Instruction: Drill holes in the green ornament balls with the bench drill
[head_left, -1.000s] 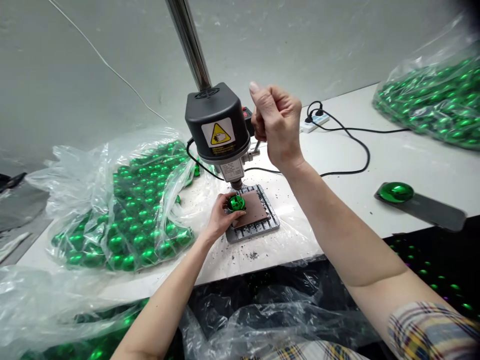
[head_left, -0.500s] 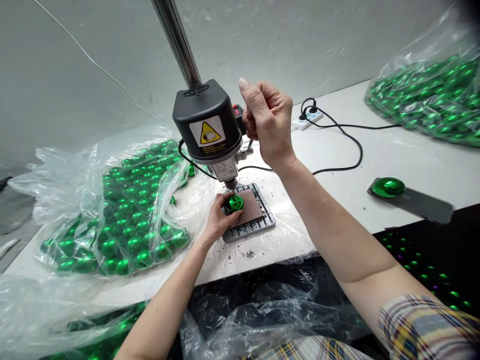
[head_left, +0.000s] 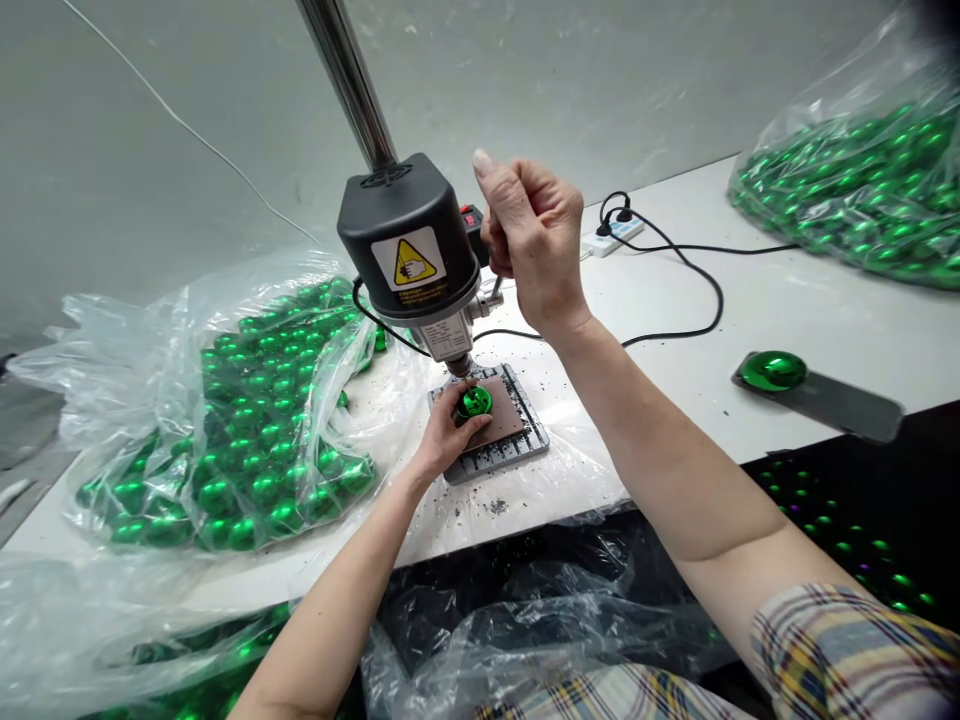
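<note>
My left hand (head_left: 448, 435) is closed around a shiny green rounded piece (head_left: 475, 402), thumb on the near side and fingers on the far side. The piece sits on a flat brownish board (head_left: 504, 412) on the slotted grey base (head_left: 525, 450) of a small drill press (head_left: 409, 235). Right above the piece is the chuck (head_left: 460, 366); whether the bit touches it I cannot tell. My right hand (head_left: 536, 245) is raised beside the motor housing, fist wrapped round the feed lever (head_left: 493, 293), whose end the fingers hide.
A clear plastic bag (head_left: 255, 420) of green shiny pieces lies left, another bag (head_left: 855, 190) back right. A green piece (head_left: 774, 370) rests on a phone (head_left: 847, 402). Behind are a power strip (head_left: 613, 240) and black cable (head_left: 712, 322). Dark shavings surround the base.
My left hand has shifted the green piece slightly to the right on the board. My right hand stays on the lever. The whole view has drifted a little.
</note>
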